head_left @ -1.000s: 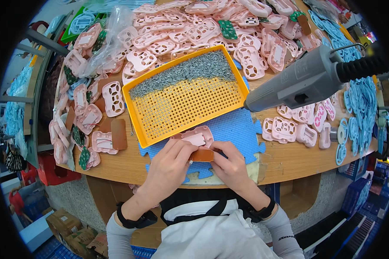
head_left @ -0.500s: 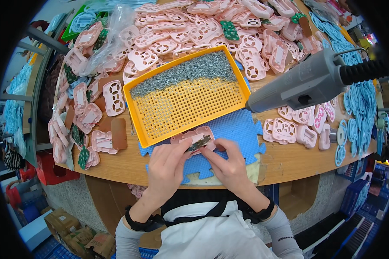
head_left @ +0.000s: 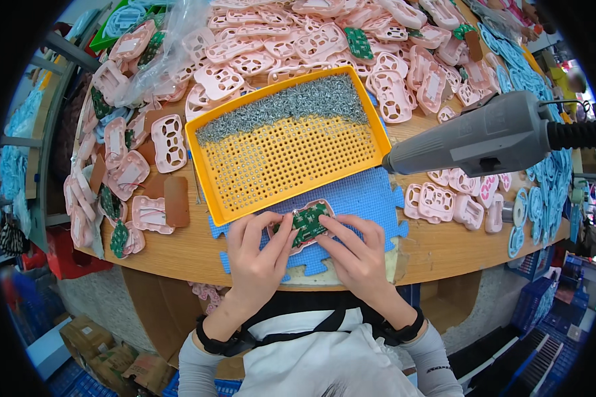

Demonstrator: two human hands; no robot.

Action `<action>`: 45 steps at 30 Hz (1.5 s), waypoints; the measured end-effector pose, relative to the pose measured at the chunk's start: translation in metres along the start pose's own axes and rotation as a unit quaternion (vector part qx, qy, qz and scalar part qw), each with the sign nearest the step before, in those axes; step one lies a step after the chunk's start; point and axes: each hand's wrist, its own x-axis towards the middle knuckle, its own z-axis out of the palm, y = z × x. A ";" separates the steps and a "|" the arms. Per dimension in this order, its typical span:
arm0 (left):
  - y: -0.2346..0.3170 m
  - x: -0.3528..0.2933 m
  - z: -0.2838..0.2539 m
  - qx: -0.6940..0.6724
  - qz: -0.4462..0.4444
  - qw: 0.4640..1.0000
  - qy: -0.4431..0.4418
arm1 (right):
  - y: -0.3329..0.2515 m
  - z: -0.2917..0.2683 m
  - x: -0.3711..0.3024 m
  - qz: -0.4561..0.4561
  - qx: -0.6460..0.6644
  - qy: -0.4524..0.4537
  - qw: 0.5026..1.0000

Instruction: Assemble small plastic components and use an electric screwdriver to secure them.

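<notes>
Board turned green side up and laid over the shell

The board (head_left: pixel 309 223) is now shown with its green face up, where a brown face was presented a second ago and a steep tilt half a second ago. By now it is brought down to nearly flat over the pink shell (head_left: pixel 324 204), whose rim is left showing around it. The shell is carried on the blue mat (head_left: pixel 371 195), close to the near edge of the table (head_left: pixel 437 251) and just in front of the near edge of the yellow tray (head_left: pixel 298 194).

The board's left end is pinched between the thumb and fingers of the left hand (head_left: pixel 255 268); its right end is gripped by the fingertips of the right hand (head_left: pixel 361 261). Whether the shell is held too cannot be told. By this change, the work is judged to be moved on from turning the board to fitting it in the shell; full seating is not confirmed, as the edges are partly covered by fingers.

The screws (head_left: pixel 291 99) are heaped along the tray's far edge. The grey driver (head_left: pixel 470 135) is left unheld, its nose at the tray's near right corner.
</notes>
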 end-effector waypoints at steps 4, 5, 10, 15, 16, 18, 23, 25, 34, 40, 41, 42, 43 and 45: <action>-0.001 -0.003 0.003 0.008 0.012 1.000 -0.009 | 0.000 -0.001 0.000 -0.002 -0.005 -0.007 1.000; -0.001 -0.003 0.003 0.008 0.010 1.000 -0.009 | 0.000 -0.001 0.000 -0.002 -0.005 -0.009 1.000; -0.010 -0.002 0.006 -0.025 0.137 0.986 -0.093 | 0.001 -0.002 0.002 -0.007 -0.009 -0.013 1.000; -0.007 -0.001 0.005 -0.026 0.138 0.979 -0.150 | 0.007 0.001 0.001 0.001 0.037 -0.002 0.999; -0.009 -0.002 0.006 -0.012 0.149 0.978 -0.143 | 0.009 0.004 0.001 0.012 0.079 0.021 0.997; -0.010 -0.003 0.006 -0.014 0.150 0.978 -0.144 | 0.004 0.004 0.002 0.076 0.124 0.049 0.988; -0.011 -0.006 0.005 -0.002 0.147 0.977 -0.154 | 0.004 0.003 0.004 0.115 0.135 0.048 0.983; -0.010 -0.005 0.005 -0.001 0.149 0.976 -0.158 | 0.006 0.002 0.004 0.101 0.126 0.050 0.986; -0.012 -0.008 0.007 0.002 0.149 0.977 -0.155 | 0.005 0.003 0.004 0.102 0.121 0.043 0.986; -0.012 -0.006 0.006 0.004 0.142 0.975 -0.169 | 0.004 0.003 0.006 0.100 0.095 0.031 0.990; -0.013 -0.006 0.006 0.002 0.141 0.975 -0.169 | 0.004 0.004 0.006 0.101 0.094 0.030 0.990; -0.012 -0.006 0.006 0.000 0.140 0.975 -0.173 | 0.004 0.004 0.006 0.102 0.091 0.030 0.990; -0.012 -0.005 0.006 -0.001 0.139 0.974 -0.177 | 0.004 0.004 0.005 0.104 0.088 0.030 0.990; -0.013 -0.005 0.005 -0.002 0.139 0.974 -0.179 | 0.004 0.004 0.006 0.112 0.097 0.024 0.989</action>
